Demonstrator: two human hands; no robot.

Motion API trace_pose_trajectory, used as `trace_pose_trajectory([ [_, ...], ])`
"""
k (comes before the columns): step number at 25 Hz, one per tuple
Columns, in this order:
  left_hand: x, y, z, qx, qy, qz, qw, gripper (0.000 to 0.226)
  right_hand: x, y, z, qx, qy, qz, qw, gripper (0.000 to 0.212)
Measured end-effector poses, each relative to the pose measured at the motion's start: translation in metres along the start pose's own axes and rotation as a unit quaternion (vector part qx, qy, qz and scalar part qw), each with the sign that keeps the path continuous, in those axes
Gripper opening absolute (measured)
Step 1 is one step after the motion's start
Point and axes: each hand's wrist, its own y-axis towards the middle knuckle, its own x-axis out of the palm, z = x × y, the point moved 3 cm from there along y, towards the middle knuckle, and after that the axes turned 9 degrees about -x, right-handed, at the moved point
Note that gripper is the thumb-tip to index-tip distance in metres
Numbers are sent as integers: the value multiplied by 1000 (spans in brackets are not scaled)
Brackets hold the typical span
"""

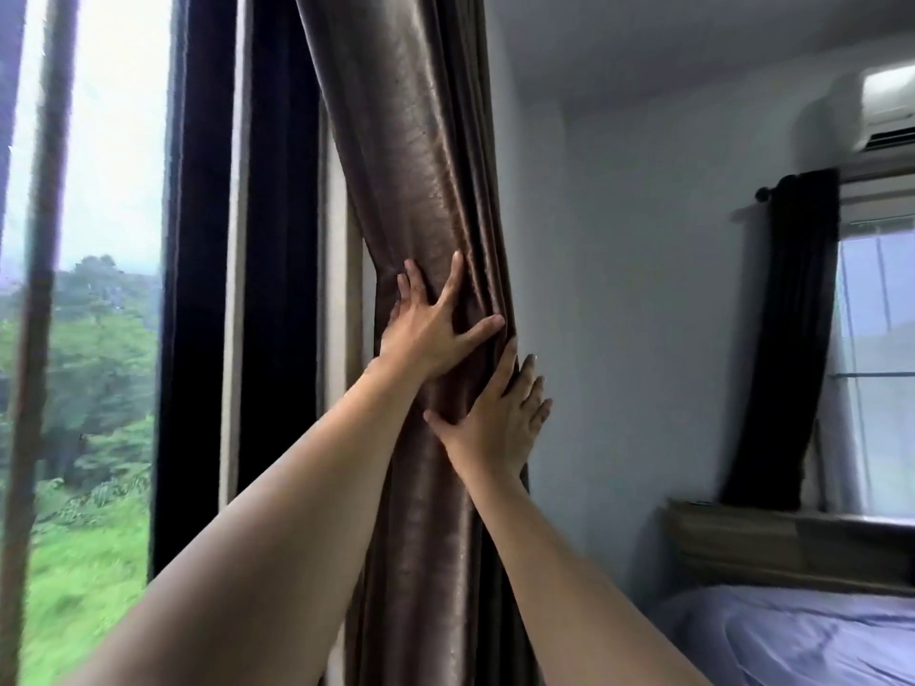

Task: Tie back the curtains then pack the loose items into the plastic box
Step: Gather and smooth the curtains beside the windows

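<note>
Presses the gathered curtain (421,165), right of the window (99,190), with left hand (435,329) and right hand (500,413), fingers splayed, clasping nothing. Risks folds fanning out by easing off before tying.

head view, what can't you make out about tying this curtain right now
No tie-back shows in the head view; whether one lies under the left hand or right hand, both pressed on the curtain, cannot be told.
The plastic box and loose items lie outside the frame.
The curtain's lower end is hidden by the forearms and cut off by the bottom edge.
The air conditioner is cut off by the right edge.
</note>
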Motion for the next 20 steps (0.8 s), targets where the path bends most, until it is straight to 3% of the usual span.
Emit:
trace_pose_trajectory([
  [9,89,84,13,27,-18,-25,999,94,66,67,71,-2,-5,21,1000,122],
  [20,161,164,31,28,-18,2,999,93,126,148,142,-34,-1,51,998,118],
])
